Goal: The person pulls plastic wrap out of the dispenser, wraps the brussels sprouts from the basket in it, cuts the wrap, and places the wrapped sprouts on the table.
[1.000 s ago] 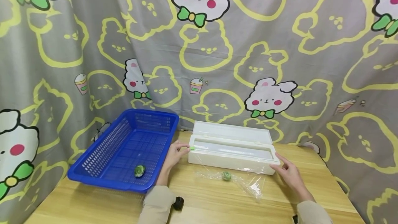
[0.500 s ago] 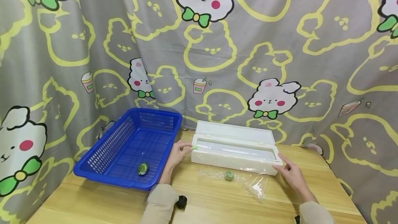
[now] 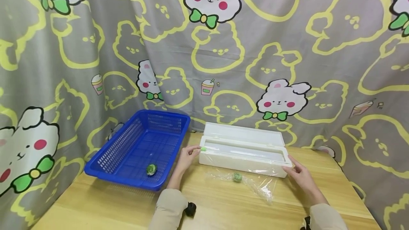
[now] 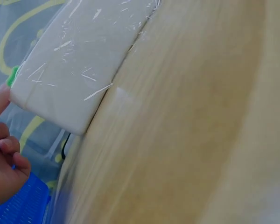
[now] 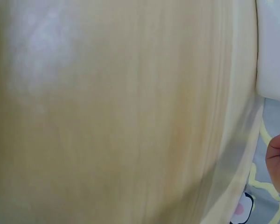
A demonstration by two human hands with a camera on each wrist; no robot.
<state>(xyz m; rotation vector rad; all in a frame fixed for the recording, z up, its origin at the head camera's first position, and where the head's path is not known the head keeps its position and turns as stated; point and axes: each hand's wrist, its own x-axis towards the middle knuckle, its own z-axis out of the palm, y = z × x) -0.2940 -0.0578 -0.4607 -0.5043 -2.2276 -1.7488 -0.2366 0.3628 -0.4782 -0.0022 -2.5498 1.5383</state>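
Observation:
A long white plastic wrap dispenser [image 3: 246,162] lies on the table in the head view, its lid [image 3: 244,134] raised at the back. A roll of film [image 3: 244,152] shows inside. At the left front corner my left hand [image 3: 186,157] pinches a small green slider [image 3: 203,148]; the left wrist view shows a finger on that slider [image 4: 12,76]. My right hand [image 3: 301,177] grips the dispenser's right end, thumb at the front. Clear film [image 3: 263,189] hangs from the front onto the table, with a small green ball-shaped vegetable [image 3: 237,177] on or under it; I cannot tell which.
Left of the dispenser stands a blue plastic basket [image 3: 135,152] with another green ball-shaped vegetable [image 3: 151,169] in it. Behind the wooden table [image 3: 243,212] hangs a grey patterned curtain [image 3: 172,52]. Black straps [image 3: 190,209] are on the wrists.
The head view has shifted slightly, so everything sits a little further right. Both hands keep their places on the dispenser.

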